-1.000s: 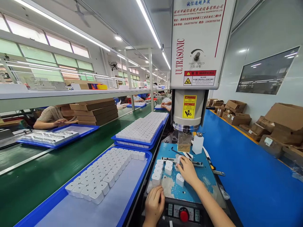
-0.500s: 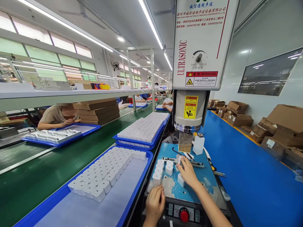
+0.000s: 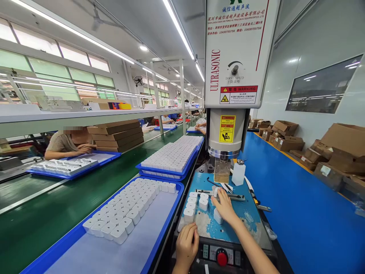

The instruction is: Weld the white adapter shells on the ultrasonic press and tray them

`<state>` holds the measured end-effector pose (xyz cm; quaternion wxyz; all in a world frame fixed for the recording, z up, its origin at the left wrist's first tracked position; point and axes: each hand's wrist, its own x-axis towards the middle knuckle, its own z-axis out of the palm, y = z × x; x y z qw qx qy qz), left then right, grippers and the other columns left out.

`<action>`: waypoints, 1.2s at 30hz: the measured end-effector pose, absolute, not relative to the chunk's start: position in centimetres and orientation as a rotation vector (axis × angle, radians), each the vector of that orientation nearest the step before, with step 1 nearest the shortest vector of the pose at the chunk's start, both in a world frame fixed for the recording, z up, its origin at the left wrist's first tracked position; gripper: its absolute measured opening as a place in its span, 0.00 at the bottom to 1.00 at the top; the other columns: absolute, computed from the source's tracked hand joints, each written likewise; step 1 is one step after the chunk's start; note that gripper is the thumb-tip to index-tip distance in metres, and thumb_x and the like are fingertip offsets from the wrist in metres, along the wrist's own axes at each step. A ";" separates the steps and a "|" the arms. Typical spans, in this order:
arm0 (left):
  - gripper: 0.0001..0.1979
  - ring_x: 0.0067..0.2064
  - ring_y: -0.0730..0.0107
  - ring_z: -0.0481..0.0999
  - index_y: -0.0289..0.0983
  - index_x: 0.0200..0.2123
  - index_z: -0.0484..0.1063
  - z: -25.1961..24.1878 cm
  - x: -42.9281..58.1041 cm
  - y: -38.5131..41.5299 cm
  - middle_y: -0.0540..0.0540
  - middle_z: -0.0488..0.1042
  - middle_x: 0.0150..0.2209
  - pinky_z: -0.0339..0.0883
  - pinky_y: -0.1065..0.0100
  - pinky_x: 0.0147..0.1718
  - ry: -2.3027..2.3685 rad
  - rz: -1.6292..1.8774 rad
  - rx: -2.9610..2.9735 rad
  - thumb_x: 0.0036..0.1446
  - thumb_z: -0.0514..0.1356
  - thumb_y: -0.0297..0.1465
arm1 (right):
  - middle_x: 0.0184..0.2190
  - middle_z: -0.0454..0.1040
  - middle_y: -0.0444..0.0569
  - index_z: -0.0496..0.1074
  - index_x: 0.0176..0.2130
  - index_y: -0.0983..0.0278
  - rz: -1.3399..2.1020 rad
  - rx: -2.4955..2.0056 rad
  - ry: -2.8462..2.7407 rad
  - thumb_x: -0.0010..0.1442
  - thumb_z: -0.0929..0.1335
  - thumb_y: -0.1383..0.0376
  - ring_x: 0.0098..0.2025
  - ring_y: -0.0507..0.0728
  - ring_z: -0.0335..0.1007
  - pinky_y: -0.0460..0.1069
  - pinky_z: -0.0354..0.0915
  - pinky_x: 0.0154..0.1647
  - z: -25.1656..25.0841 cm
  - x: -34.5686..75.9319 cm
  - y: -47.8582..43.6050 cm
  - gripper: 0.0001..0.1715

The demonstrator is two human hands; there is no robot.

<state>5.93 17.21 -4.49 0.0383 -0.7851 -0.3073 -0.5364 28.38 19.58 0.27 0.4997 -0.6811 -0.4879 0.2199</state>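
My right hand [image 3: 224,207] reaches across the blue machine plate [image 3: 207,220], its fingertips on a small white block [image 3: 216,191] at the metal fixture [image 3: 238,197]. The fingers partly cover that block. Below the palm stands another white block [image 3: 218,216]. My left hand [image 3: 186,241] rests at the plate's front left corner, fingers curled and close together; what lies under them is hidden. Several white blocks [image 3: 188,215] stand in short rows just beyond it. The machine's pressing head [image 3: 222,171] hangs above, behind the fixture.
A blue tray [image 3: 71,232] of white blocks lies left, with fuller stacked trays [image 3: 182,175] behind. A white bottle [image 3: 238,173] and a black hex key [image 3: 213,182] are on the plate. A red button [image 3: 221,257] is in front. Another person [image 3: 67,142] sits far left.
The camera view has shifted slightly. Both my hands stay in nearly the same places, the right at the fixture and the left at the corner. The person at far left has moved their hands slightly.
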 end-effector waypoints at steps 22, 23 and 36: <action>0.10 0.41 0.65 0.77 0.38 0.41 0.72 -5.6 5.5 18.0 0.44 0.78 0.38 0.73 0.65 0.41 -0.874 -1.640 -2.395 0.60 0.53 0.24 | 0.49 0.71 0.55 0.68 0.51 0.57 -0.613 -1.606 -1.433 0.62 0.63 0.61 0.55 0.70 0.63 0.66 0.61 0.50 -5.4 31.4 3.1 0.17; 0.10 0.41 0.65 0.77 0.38 0.41 0.73 -5.7 5.5 18.0 0.44 0.78 0.38 0.72 0.65 0.41 -0.871 -1.641 -2.387 0.60 0.53 0.24 | 0.48 0.71 0.55 0.68 0.51 0.57 -0.643 -1.604 -1.460 0.61 0.63 0.61 0.54 0.70 0.64 0.65 0.62 0.49 -5.7 31.4 3.3 0.17; 0.11 0.41 0.65 0.77 0.37 0.38 0.73 -4.3 5.8 17.2 0.44 0.78 0.37 0.73 0.64 0.41 -0.958 -1.593 -2.457 0.61 0.51 0.24 | 0.48 0.71 0.53 0.69 0.46 0.59 -0.102 -1.663 -1.653 0.62 0.61 0.62 0.43 0.59 0.74 0.53 0.71 0.38 0.0 26.3 10.3 0.13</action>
